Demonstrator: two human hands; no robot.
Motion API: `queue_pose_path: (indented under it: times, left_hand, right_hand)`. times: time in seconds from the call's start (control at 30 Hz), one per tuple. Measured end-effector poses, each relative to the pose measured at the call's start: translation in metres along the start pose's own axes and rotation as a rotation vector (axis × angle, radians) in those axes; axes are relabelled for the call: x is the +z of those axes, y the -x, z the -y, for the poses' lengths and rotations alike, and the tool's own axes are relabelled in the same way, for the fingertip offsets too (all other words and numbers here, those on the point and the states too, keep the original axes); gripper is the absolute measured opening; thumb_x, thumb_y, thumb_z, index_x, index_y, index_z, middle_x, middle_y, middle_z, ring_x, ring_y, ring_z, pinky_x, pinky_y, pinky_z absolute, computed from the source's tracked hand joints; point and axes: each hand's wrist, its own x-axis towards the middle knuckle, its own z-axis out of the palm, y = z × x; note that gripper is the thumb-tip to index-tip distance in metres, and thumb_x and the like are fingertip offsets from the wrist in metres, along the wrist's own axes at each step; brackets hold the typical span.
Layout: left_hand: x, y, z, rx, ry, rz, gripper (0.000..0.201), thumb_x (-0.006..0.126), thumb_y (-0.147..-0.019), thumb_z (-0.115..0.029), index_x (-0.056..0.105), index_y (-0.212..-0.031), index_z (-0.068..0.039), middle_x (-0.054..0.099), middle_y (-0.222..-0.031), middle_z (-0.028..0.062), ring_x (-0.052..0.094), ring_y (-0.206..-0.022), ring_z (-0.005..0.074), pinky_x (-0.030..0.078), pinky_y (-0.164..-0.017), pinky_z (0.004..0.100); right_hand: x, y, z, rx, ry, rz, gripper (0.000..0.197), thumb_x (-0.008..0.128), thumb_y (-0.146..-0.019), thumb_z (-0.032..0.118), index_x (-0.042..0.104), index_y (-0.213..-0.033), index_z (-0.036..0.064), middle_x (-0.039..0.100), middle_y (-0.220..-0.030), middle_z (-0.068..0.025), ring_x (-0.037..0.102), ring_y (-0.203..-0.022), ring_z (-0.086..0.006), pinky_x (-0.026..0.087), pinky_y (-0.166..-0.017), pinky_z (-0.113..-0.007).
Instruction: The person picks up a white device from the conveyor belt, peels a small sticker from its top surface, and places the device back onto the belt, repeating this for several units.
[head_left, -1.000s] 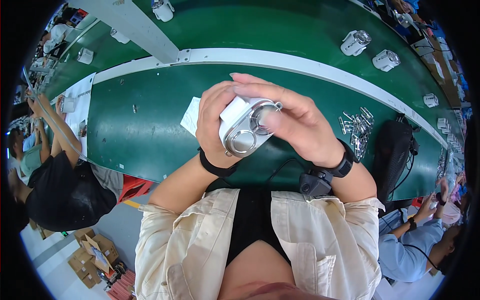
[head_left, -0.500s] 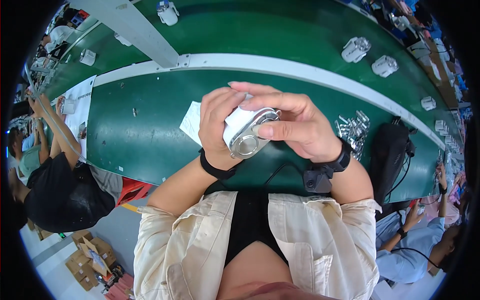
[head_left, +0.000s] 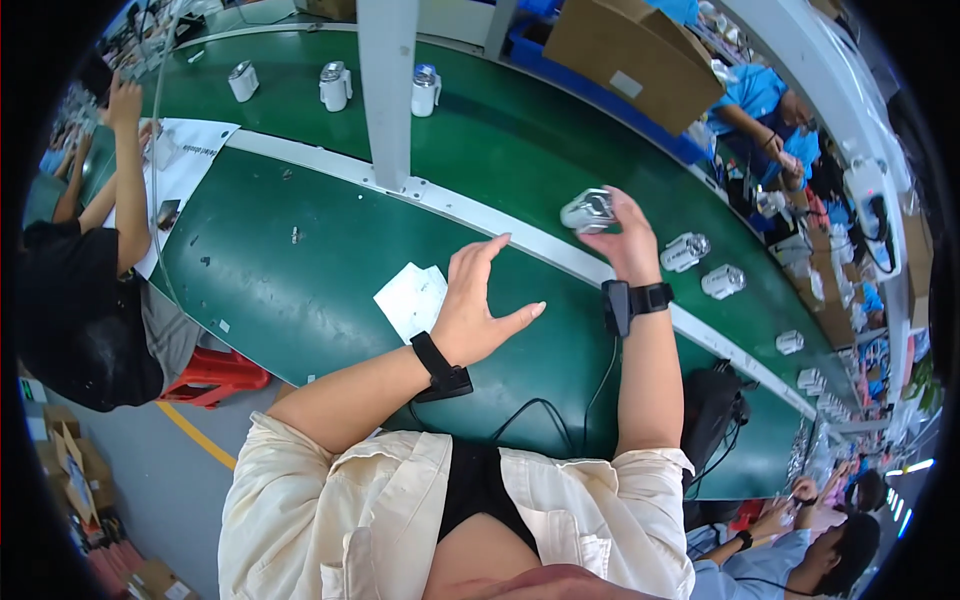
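Observation:
My right hand reaches out over the far green surface, beyond the pale rail. Its fingers and thumb grip one end of a small white device with a shiny silver end; whether the device touches the surface, I cannot tell. My left hand is open and holds nothing, its thumb and fingers spread above the near green table. Just left of that hand lies a crumpled white sheet or bag.
Similar white devices stand on the far surface, including one right of my hand. An upright post rises from the rail. A black pouch and dark cables are by my right forearm. Co-workers sit on both sides; a cardboard box is opposite.
Both hands held the device over the near table. My left hand has let go and opened, while my right hand has carried the device away across the rail. The view has turned.

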Motion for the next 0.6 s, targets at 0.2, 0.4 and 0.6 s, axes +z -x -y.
queue_pose_path:
  times: [0.2,0.4,0.6]
  left_hand:
    - [0.003,0.004,-0.010,0.021,0.058,0.021,0.079,0.079,-0.075,-0.022,0.037,-0.139,-0.006,0.043,-0.131,0.0206,0.039,-0.124,0.0352,0.035,-0.105,0.0429]
    - [-0.002,0.006,-0.020,0.071,0.095,0.015,0.076,0.077,-0.076,-0.020,0.038,-0.138,-0.005,0.043,-0.130,0.0200,0.039,-0.124,0.0357,0.035,-0.104,0.0425]
    - [-0.001,-0.001,-0.012,0.059,0.136,-0.100,0.070,0.075,-0.077,-0.013,0.040,-0.136,-0.003,0.045,-0.128,0.0193,0.043,-0.120,0.0349,0.038,-0.101,0.0413]
  right_hand:
    - [-0.045,-0.041,0.006,0.027,0.353,-0.322,0.045,0.047,-0.097,0.038,0.054,-0.127,0.0055,0.058,-0.120,-0.0133,0.064,-0.098,-0.0334,0.056,-0.082,-0.046]
    - [-0.018,-0.056,0.030,-0.217,1.546,-0.553,0.048,0.052,-0.093,0.045,0.064,-0.116,0.0051,0.063,-0.115,-0.0202,0.061,-0.102,-0.0395,0.049,-0.089,-0.045]
    - [0.133,-0.130,0.003,-0.794,1.130,-0.099,0.060,0.065,-0.084,0.044,0.055,-0.128,0.0040,0.061,-0.120,-0.0226,0.057,-0.114,-0.0358,0.045,-0.096,-0.041]
